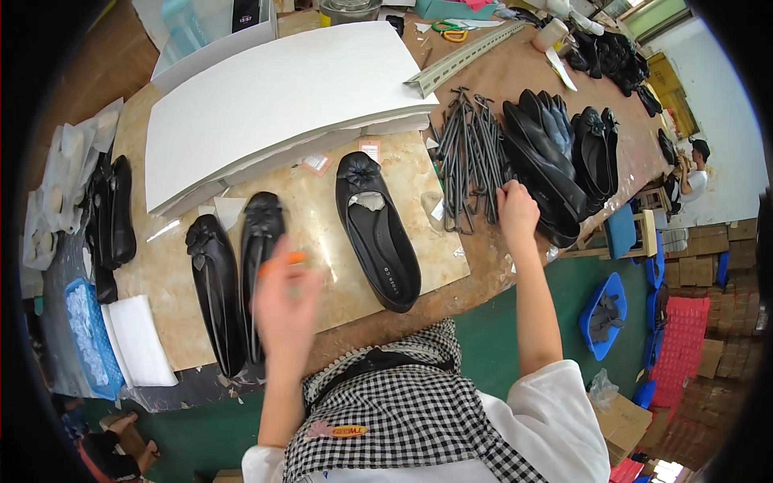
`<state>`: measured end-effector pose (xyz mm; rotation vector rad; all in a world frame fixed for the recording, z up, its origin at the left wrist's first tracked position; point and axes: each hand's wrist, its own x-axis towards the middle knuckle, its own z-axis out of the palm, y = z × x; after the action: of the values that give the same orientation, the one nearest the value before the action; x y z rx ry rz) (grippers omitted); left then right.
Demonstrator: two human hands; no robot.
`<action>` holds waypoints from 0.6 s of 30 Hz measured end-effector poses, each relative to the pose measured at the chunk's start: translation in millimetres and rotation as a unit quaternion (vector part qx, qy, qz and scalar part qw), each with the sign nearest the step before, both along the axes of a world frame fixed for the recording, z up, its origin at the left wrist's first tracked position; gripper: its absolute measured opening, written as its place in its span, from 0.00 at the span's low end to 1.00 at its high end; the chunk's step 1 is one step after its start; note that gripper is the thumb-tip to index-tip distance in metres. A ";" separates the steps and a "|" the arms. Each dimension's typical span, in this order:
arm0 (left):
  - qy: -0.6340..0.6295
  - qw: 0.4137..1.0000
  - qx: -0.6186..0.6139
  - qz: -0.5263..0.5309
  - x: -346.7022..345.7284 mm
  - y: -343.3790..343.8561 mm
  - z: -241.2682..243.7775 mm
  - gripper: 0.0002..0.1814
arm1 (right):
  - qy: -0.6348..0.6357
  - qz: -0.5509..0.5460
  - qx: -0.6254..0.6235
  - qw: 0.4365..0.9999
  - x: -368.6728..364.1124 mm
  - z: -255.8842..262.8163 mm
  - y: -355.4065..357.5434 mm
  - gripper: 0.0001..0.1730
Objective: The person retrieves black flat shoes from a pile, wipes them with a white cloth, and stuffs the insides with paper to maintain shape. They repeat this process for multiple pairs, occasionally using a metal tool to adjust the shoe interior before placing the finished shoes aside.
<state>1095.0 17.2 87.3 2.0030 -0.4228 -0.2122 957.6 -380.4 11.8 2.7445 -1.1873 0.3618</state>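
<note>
My left hand [287,314] is blurred over the right side of a black flat shoe [261,220]. A small orange object [284,263] shows at its fingers; what it is cannot be made out. A matching black flat [212,296] lies to the left, a clear strip along its opening. Between my hands rests a single black ballet flat [377,235] with a flower on its toe and white paper stuffed inside. My right hand [519,211], fingers bent, is between a pile of dark metal hooked rods [468,157] and a row of black shoes [543,175]; its fingertips are hidden.
A stack of white sheets [290,102] fills the table's back middle, with a slotted metal angle bar [465,57] beside it. Scissors [450,30] lie behind. A blue basket [90,338] and folded white cloth [140,341] are at left. Another person [694,175] is at far right.
</note>
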 end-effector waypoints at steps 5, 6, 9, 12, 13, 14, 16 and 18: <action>0.148 0.975 0.130 -0.105 9.4 -61.6 -39.8 0.34 | 0.007 0.051 0.053 0.997 19.9 4.5 -7.3 0.13; 0.156 0.984 0.024 -0.087 6.0 -55.9 -56.7 0.33 | -0.016 0.021 0.064 0.998 19.8 13.7 -5.3 0.13; 0.350 0.897 -0.265 -0.047 -2.8 -27.6 -84.6 0.32 | -0.075 0.002 0.059 0.995 11.3 44.9 3.1 0.13; 0.665 0.664 -0.342 -0.004 -18.9 -8.7 -48.8 0.30 | -0.213 0.049 0.282 0.934 15.2 62.8 31.4 0.20; 0.668 0.677 -0.308 0.011 -22.2 -15.5 -37.3 0.30 | -0.251 0.057 0.390 0.884 16.6 69.5 36.3 0.23; 0.652 0.687 -0.320 -0.010 -21.8 -13.2 -46.7 0.31 | -0.294 0.074 0.456 0.837 16.0 79.7 43.5 0.23; 0.600 0.727 -0.331 -0.035 -17.2 -4.3 -47.9 0.32 | -0.373 0.141 0.532 0.747 14.1 109.3 69.1 0.23; 0.553 0.757 -0.349 -0.007 -8.5 3.9 -38.7 0.33 | -0.400 0.190 0.494 0.748 7.4 146.3 102.7 0.22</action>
<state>1086.5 21.1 48.6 0.8666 0.2485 -1.0167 964.9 -277.7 158.1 3.9787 -1.1101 1.4626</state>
